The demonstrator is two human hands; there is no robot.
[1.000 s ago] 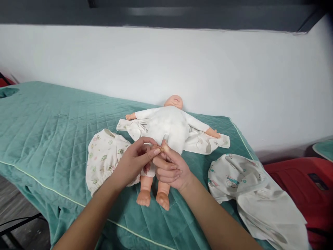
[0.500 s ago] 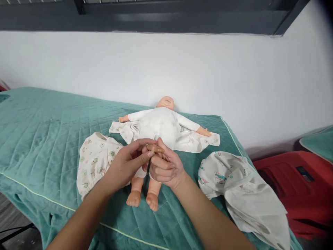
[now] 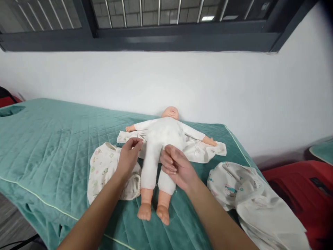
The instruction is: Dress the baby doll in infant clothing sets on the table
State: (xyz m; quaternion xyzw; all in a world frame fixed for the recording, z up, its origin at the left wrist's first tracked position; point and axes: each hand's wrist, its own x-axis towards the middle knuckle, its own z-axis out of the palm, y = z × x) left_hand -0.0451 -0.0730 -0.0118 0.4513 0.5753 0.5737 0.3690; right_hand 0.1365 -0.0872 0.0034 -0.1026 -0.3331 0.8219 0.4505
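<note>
A baby doll (image 3: pixel 166 132) in a white long-sleeved body suit lies on its back, arms spread and bare feet towards me. Under its torso an opened white printed shirt (image 3: pixel 199 152) is spread, its sleeves reaching out to both sides. My left hand (image 3: pixel 130 152) is over the shirt beside the doll's hip, thumb and forefinger slightly parted. Above the leg on the right hovers my right hand (image 3: pixel 178 165), fingers loosely bent and nothing visible in them. Printed baby pants (image 3: pixel 104 173) lie left of the doll, partly behind my left forearm.
A green quilted cover (image 3: pixel 62 146) spreads beneath everything. To the right lies a crumpled white printed cloth (image 3: pixel 249 194), near a red chair or case (image 3: pixel 293 187) beyond the edge. A white wall (image 3: pixel 130 80) and a dark barred window frame (image 3: pixel 182 40) stand behind.
My hands, which were joined finger to finger over the doll's legs, have come apart to either side. The view has tilted up, showing more of the window.
</note>
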